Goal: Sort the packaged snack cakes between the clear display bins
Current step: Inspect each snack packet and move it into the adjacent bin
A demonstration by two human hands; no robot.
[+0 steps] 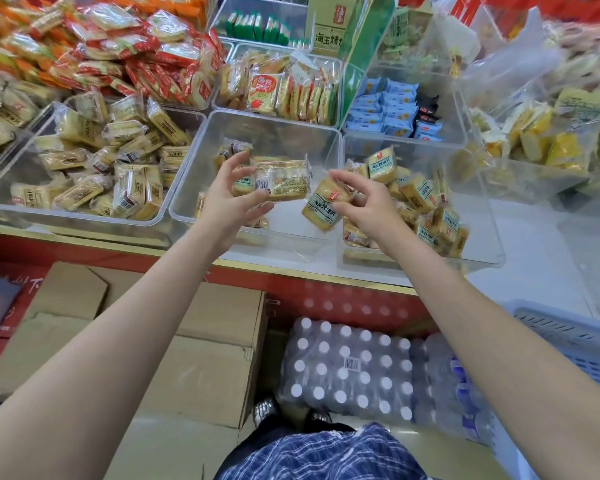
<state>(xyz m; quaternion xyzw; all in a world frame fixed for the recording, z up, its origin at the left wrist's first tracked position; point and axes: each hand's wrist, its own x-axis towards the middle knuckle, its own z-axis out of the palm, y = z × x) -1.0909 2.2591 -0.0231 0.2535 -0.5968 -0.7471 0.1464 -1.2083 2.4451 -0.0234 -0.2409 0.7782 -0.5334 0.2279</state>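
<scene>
Over the middle clear bin (201, 157), my left hand (231, 199) holds a clear-wrapped snack cake (284, 183) with a barcode label, thumb under it and fingers curled above. My right hand (364, 202) pinches a yellow snack cake with a teal label (323, 211) above the wall between the middle bin and the right clear bin (489, 230). The middle bin holds a few cakes; the right one holds several teal-labelled cakes (423, 202). The left clear bin (11, 178) is piled with several brown-labelled cakes (94, 174).
Further bins behind hold red-wrapped snacks (160, 60), orange-labelled packs (264, 91) and blue packs (385, 109). Yellow packs (541, 140) fill a bin at the right. Below the counter edge stand cardboard boxes (201, 358), a wrapped pack of water bottles (347, 368) and a blue basket (575, 344).
</scene>
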